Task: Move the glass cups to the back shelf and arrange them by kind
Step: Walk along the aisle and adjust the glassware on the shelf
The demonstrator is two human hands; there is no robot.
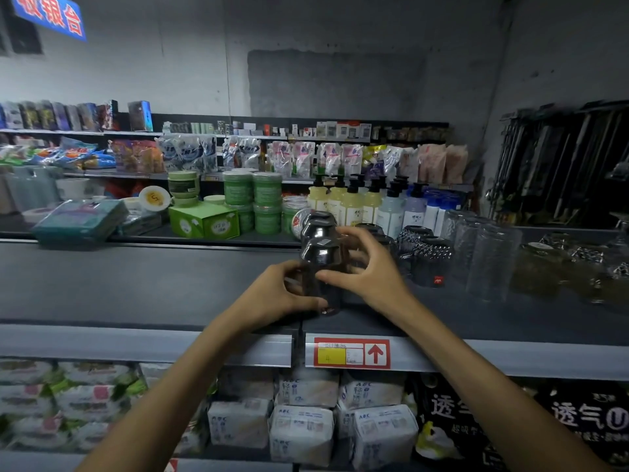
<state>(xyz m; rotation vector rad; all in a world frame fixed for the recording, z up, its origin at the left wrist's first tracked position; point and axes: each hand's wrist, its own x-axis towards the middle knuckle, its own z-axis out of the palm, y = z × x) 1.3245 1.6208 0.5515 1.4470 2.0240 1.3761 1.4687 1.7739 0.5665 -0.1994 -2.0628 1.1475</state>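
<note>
1. We hold a dark, smoky glass cup point(321, 267); the shelf point(136, 284) under it is dark grey.
2. Toward the shelf's right edge, the tall cups point(490, 257) are clear with faint ribbing.
3. On its front edge, the price tag point(351, 353) is red, yellow and white.
4. Behind, the tubs point(267, 189) are green.

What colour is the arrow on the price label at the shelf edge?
The arrow is red on a white square, within the red-bordered price label; head view shows it.
</note>
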